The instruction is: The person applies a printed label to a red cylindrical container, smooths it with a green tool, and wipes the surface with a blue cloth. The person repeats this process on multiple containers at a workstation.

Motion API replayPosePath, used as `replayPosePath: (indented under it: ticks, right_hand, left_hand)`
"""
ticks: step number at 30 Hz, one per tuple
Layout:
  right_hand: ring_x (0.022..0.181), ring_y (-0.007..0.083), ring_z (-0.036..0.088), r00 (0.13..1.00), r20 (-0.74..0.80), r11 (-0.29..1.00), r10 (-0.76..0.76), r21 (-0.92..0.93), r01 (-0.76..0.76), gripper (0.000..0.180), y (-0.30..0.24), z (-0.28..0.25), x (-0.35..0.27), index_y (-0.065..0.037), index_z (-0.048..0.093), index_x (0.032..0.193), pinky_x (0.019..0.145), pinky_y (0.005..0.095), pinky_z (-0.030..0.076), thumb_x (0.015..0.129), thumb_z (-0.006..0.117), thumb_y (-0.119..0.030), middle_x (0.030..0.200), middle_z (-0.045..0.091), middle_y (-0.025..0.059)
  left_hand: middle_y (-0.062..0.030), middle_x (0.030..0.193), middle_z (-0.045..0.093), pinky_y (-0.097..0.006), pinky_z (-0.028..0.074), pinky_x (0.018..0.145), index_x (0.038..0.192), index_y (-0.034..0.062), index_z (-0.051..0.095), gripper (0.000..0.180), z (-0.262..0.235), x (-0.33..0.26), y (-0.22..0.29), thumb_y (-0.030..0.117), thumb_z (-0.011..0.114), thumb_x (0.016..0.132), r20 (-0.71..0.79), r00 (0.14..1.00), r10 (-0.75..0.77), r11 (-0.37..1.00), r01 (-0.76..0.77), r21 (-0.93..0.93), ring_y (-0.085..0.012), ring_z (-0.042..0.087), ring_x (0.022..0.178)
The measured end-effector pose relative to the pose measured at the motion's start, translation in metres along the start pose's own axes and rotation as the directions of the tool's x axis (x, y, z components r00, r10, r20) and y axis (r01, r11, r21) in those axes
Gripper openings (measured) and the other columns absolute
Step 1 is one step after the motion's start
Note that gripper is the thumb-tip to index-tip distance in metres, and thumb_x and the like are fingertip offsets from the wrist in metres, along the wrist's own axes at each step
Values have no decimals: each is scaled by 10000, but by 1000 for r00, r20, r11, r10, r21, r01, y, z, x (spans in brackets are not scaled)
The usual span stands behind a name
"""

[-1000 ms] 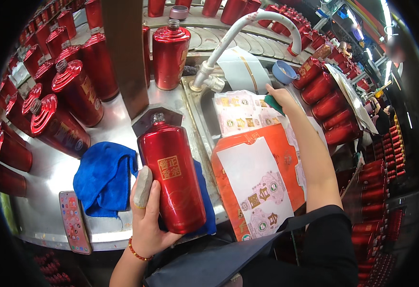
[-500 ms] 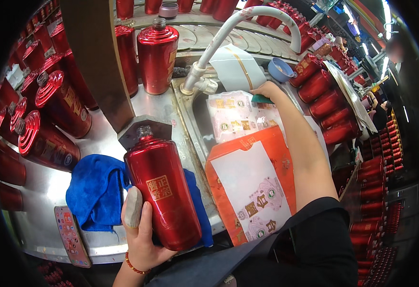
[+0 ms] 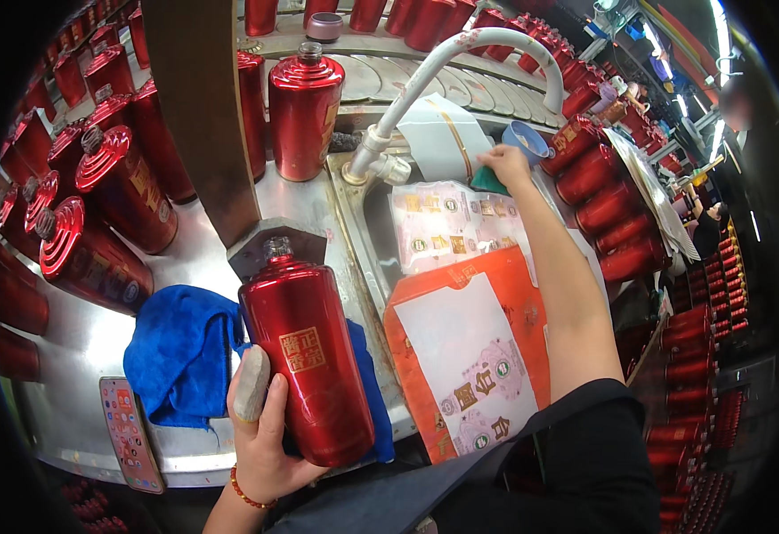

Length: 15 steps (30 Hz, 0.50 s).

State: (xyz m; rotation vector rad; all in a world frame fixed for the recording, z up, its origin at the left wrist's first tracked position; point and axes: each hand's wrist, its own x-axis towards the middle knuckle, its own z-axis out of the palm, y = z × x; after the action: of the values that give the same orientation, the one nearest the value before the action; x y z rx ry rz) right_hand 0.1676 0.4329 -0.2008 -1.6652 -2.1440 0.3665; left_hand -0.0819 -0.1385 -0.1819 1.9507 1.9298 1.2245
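My left hand (image 3: 263, 427) grips a glossy red bottle (image 3: 305, 356) with a gold square label, held upright near the front edge of the steel counter (image 3: 96, 338). A taped finger rests against the bottle's side. My right hand (image 3: 503, 165) reaches far forward over the sink and pinches a small green sponge (image 3: 488, 182) beside a sheet of small round labels (image 3: 447, 227). Closer in lies an orange sheet with a large white label (image 3: 470, 351). Part of the sponge is hidden by my fingers.
A blue cloth (image 3: 180, 351) lies under and left of the bottle, a phone (image 3: 128, 434) by the front edge. A white curved faucet (image 3: 461, 58) arches over the sink; a blue cup (image 3: 527, 141) sits beyond. Several red bottles (image 3: 105, 196) crowd the left, back and right.
My right hand has slid left over the label sheets with the sponge. The red bottle in my left hand has stayed upright and shifted slightly in view.
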Motion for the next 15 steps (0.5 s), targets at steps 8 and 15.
replayPosePath:
  ticks: [8,15]
  right_hand:
    - [1066,296,722,989,78,975,-124,-179,136,590,-58,-1,35,-103,764,1159,916,368,551,732,900,-487,1181,753,143]
    - [1052,289,727,987,149,993,58,-107,-42,683,-39,13,49,6,752,1057,914,392,547,661,943,-517,1106,760,173]
  left_hand:
    - [-276,1598,291,-582,331,1181,1562,87,394,1135,3,-3,0,448,964,650,-14,999,-49,997,48,-53,-501,336,1463]
    - [-267,1596,301,-584,340,1174,1564,102,395,1134,4,-3,-1,441,966,644,-31,998,-47,997,46,-56,-500,340,1460]
